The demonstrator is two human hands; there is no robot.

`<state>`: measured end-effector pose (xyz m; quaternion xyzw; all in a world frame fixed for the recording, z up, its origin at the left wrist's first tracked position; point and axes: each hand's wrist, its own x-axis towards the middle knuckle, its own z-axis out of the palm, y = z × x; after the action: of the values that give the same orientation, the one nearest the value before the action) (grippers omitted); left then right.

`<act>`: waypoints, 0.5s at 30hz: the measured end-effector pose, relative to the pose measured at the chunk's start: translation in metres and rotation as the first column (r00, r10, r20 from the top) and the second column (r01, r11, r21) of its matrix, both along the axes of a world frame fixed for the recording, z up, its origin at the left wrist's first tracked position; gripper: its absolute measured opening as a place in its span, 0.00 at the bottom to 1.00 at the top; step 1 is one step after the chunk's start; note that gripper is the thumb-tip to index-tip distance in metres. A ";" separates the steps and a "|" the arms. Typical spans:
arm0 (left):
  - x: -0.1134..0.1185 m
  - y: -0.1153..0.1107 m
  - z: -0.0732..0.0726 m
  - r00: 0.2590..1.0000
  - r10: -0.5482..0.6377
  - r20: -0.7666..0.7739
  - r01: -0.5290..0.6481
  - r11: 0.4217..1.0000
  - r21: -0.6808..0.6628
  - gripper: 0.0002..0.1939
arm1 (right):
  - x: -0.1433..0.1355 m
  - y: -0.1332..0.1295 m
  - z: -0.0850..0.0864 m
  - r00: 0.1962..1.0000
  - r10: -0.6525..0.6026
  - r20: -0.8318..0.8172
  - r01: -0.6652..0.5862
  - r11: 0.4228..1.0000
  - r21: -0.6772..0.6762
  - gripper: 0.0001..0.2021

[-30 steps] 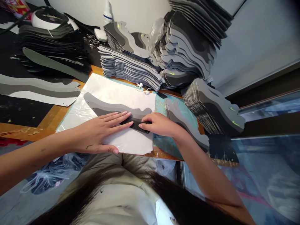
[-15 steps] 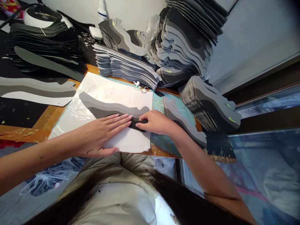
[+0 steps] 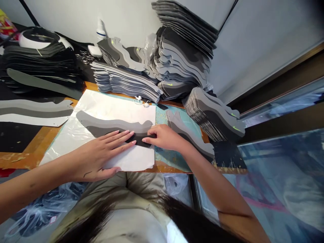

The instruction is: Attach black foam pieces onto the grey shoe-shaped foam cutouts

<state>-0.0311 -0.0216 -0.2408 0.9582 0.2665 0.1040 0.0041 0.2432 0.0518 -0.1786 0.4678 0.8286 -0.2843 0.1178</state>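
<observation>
A wavy shoe upper panel (image 3: 113, 123), banded in light and darker greys, lies on white paper sheets (image 3: 141, 158). My left hand (image 3: 101, 153) rests flat with fingers stretched out, its fingertips on the dark lower edge of the panel. At the panel's right end, the curled fingers of my right hand (image 3: 163, 136) pinch a narrow black strip (image 3: 152, 136). Part of that strip is covered by the fingers. Below it, a black piece (image 3: 143, 141) runs along the panel's lower edge. Just right of my right hand lies another grey and black panel (image 3: 189, 135).
Stacked grey upper pieces (image 3: 126, 81) line the back, with taller piles (image 3: 179, 60) and a leaning stack (image 3: 215, 114) at right. Black pieces (image 3: 40, 67) are piled at left, near a striped panel (image 3: 32, 109). White earphones (image 3: 141, 102) lie behind the paper.
The camera view has shifted, so the whole bench sits lower and further left in the picture. Both hands keep nearly the same places on the panel.
</observation>
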 end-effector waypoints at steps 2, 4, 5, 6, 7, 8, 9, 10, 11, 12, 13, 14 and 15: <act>0.000 0.000 0.001 1.000 -0.007 0.005 0.007 1.000 0.007 0.43 | -0.002 0.001 0.002 1.000 -0.006 0.026 0.007 1.000 -0.017 0.24; -0.001 0.000 0.002 1.000 -0.015 0.002 0.015 1.000 0.014 0.43 | -0.004 0.003 0.006 0.999 -0.007 0.048 0.009 0.999 -0.036 0.23; -0.001 0.000 0.003 1.000 -0.020 -0.001 0.020 1.000 0.016 0.43 | -0.006 0.004 0.009 0.999 -0.003 0.054 0.006 0.999 -0.043 0.22; -0.002 0.000 0.003 1.000 -0.026 -0.003 0.026 1.000 0.018 0.43 | -0.007 0.005 0.010 0.998 0.002 0.060 0.001 0.999 -0.050 0.21; -0.002 0.000 0.004 1.000 -0.029 -0.004 0.029 0.999 0.020 0.43 | -0.008 0.005 0.012 0.998 0.007 0.065 -0.003 0.998 -0.056 0.21; -0.002 0.000 0.004 1.000 -0.031 0.000 0.031 0.999 0.024 0.43 | -0.009 0.006 0.013 0.998 0.011 0.068 -0.007 0.998 -0.061 0.21; -0.002 0.000 0.004 0.999 -0.033 0.006 0.033 0.999 0.030 0.43 | -0.010 0.007 0.014 0.997 0.015 0.070 -0.010 0.998 -0.065 0.21; -0.002 0.000 0.005 0.999 -0.037 0.009 0.036 0.999 0.036 0.42 | -0.010 0.007 0.015 0.997 0.018 0.071 -0.013 0.998 -0.066 0.21; -0.002 0.001 0.005 0.999 -0.038 0.012 0.037 0.998 0.041 0.42 | -0.010 0.007 0.015 0.997 0.022 0.073 -0.017 0.998 -0.066 0.21; -0.002 0.001 0.005 0.999 -0.040 0.013 0.039 0.998 0.044 0.42 | -0.009 0.008 0.015 0.997 0.024 0.074 -0.019 0.998 -0.065 0.21; -0.002 0.001 0.005 0.999 -0.041 0.011 0.040 0.998 0.045 0.42 | -0.009 0.008 0.014 0.997 0.025 0.072 -0.020 0.998 -0.063 0.21; -0.002 0.001 0.005 0.999 -0.040 0.008 0.040 0.998 0.045 0.42 | -0.008 0.008 0.013 0.997 0.025 0.069 -0.021 0.998 -0.062 0.22; -0.002 0.001 0.005 0.999 -0.037 0.003 0.037 0.998 0.046 0.42 | -0.007 0.008 0.012 0.998 0.025 0.062 -0.021 0.998 -0.060 0.22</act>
<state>-0.0329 -0.0210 -0.2361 0.9626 0.2463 0.1118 -0.0157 0.2363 0.0602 -0.1665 0.4634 0.8209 -0.2925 0.1608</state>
